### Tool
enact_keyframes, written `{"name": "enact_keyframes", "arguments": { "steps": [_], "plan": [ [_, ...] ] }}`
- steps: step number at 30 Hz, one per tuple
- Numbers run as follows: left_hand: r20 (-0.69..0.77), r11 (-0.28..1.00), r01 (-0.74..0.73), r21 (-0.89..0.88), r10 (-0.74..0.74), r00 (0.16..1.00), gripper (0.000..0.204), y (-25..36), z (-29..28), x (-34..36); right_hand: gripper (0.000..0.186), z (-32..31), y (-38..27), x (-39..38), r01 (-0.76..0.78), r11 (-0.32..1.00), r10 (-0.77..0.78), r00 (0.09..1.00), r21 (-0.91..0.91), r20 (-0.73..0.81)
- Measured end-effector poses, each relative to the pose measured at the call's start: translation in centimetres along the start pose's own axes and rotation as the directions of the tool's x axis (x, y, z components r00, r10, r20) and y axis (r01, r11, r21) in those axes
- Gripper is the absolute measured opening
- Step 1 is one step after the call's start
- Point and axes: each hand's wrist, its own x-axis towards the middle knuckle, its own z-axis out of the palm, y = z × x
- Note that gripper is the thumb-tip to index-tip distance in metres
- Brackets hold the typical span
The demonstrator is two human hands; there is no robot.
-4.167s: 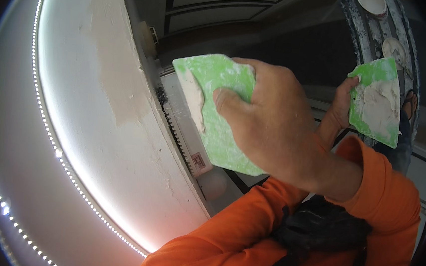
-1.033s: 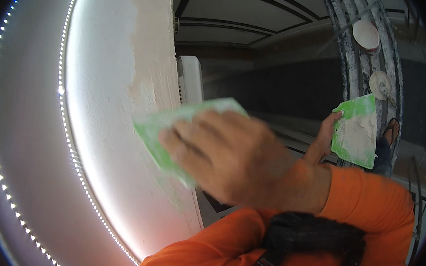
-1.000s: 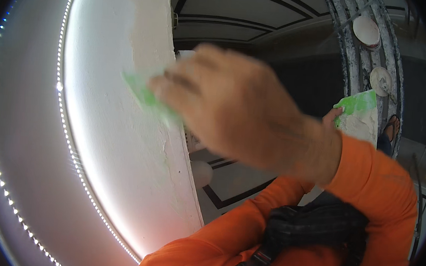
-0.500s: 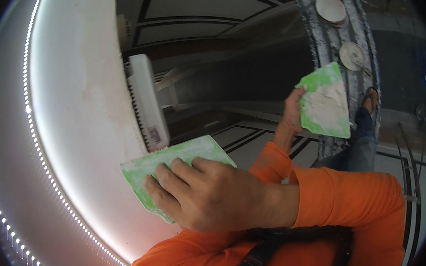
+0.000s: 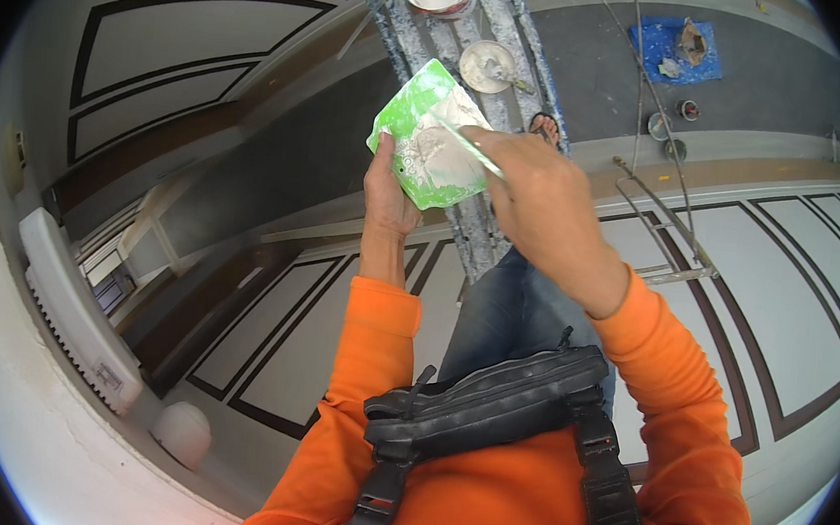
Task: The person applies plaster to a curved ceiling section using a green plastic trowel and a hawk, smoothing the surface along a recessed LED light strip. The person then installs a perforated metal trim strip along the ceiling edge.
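Putty [image 5: 438, 160] lies just left of the right hand [image 5: 543, 198], which pinches an edge-on spreader [image 5: 466, 146]. Left hand [image 5: 389, 196] clasps green plate [image 5: 402, 113].

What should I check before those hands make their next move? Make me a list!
1. Left hand gripping the green plate: ok.
2. Paste on the plate: ok, a lumpy heap.
3. Right hand holding the blade: ok.
4. Blade touching the paste: cannot tell; it's seen edge-on.
5. Both feet on the planks: cannot tell; only one foot shows.
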Motion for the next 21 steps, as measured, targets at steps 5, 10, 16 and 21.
{"name": "enact_keyframes", "arguments": {
  "steps": [5, 10, 16, 21],
  "plan": [
    [-0.003, 0.992, -0.078, 0.101, 0.079, 0.997, 0.067, -2.7, 1.6, -0.2, 0.04, 2.8, 1.6, -0.8, 0.051, 0.992, -0.04, 0.994, -0.115, 0.1],
    [-0.031, 0.999, 0.012, 0.051, -0.011, 0.999, 0.065, -3.3, 0.5, 0.0, 0.034, 3.9, 2.2, -3.7, 0.144, 0.989, -0.134, 0.964, -0.03, 0.229],
    [0.05, 0.996, 0.063, -0.067, -0.06, 0.997, 0.064, -3.2, -3.0, -0.3, 0.032, 2.7, 7.2, -6.4, -0.464, 0.799, 0.188, 0.798, 0.384, 0.572],
    [-0.102, 0.998, -0.068, 0.018, 0.07, 0.992, 0.056, -1.7, -5.1, -3.8, 0.033, -1.1, 5.2, -2.6, -0.745, 0.11, 0.304, 0.655, 0.658, 0.692]
  ]
}}
